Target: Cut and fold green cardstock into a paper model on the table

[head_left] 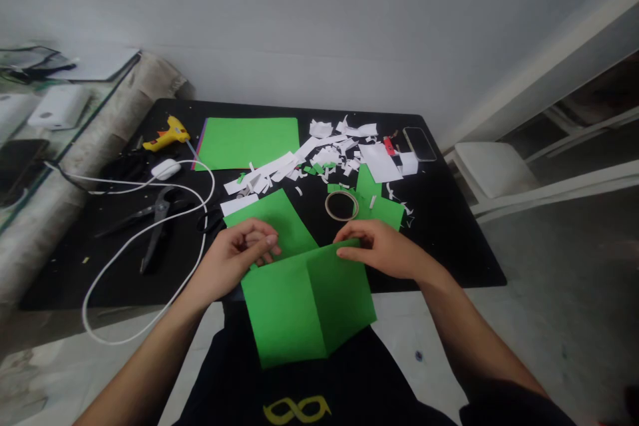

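A creased green paper sheet [307,306] hangs over my lap at the black table's [449,246] near edge. My left hand [239,256] pinches its upper left edge, fingers curled closed. At the sheet's upper right edge, my right hand [382,249] grips it with the fingers pressed together. Another green sheet [277,216] lies on the table just behind my left hand. A tape roll [342,206] rests beyond my right hand.
Scissors [152,219], a white cable [144,233], a white plug [166,168] and a yellow glue gun [167,134] lie left. A large green sheet [248,142], white paper scraps [309,160], a phone [419,144] sit farther back. A white chair [492,170] stands right.
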{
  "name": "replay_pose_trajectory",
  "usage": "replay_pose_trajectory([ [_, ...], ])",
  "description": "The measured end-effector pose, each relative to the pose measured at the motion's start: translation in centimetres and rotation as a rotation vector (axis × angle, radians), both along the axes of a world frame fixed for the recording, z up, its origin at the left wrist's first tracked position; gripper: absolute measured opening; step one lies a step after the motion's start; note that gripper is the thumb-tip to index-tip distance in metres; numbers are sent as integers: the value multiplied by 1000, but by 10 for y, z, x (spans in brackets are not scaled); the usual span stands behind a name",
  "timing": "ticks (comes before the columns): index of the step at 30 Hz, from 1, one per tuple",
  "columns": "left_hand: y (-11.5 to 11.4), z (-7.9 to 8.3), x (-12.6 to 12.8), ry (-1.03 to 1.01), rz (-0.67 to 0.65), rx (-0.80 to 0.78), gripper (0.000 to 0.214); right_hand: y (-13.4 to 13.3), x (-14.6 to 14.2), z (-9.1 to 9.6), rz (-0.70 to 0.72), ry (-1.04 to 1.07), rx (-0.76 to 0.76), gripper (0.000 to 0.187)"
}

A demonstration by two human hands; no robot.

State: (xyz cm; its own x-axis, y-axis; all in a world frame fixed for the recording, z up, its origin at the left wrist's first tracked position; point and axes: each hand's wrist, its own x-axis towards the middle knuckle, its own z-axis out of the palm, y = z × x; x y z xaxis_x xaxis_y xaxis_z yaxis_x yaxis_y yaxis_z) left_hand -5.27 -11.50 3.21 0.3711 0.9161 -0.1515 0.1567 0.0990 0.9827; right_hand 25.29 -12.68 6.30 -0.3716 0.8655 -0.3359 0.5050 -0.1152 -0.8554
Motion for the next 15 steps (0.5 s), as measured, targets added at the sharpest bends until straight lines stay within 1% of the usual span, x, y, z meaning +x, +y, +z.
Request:
replay_pose_trajectory([
  [3, 6, -14, 9, 11, -58, 0, 22, 13, -12, -8, 121, -92, 38, 17],
  [5, 9, -18, 14, 69, -107, 34, 23, 22, -19, -11, 191, -144, 62, 11],
  [7, 13, -19, 16, 136, -191, 49, 24, 29, -23, -13, 254, -203, 52, 11],
  [10, 17, -19, 18, 173, -308, 4, 22, 35, -25, -14, 303, -237, 41, 15],
  [13, 20, -21, 21, 161, -356, -28, 18, 37, -31, -14, 355, -203, 61, 19],
  [15, 22, -21, 24, 166, -385, -10, 18, 38, -37, -13, 409, -190, 79, 19],
])
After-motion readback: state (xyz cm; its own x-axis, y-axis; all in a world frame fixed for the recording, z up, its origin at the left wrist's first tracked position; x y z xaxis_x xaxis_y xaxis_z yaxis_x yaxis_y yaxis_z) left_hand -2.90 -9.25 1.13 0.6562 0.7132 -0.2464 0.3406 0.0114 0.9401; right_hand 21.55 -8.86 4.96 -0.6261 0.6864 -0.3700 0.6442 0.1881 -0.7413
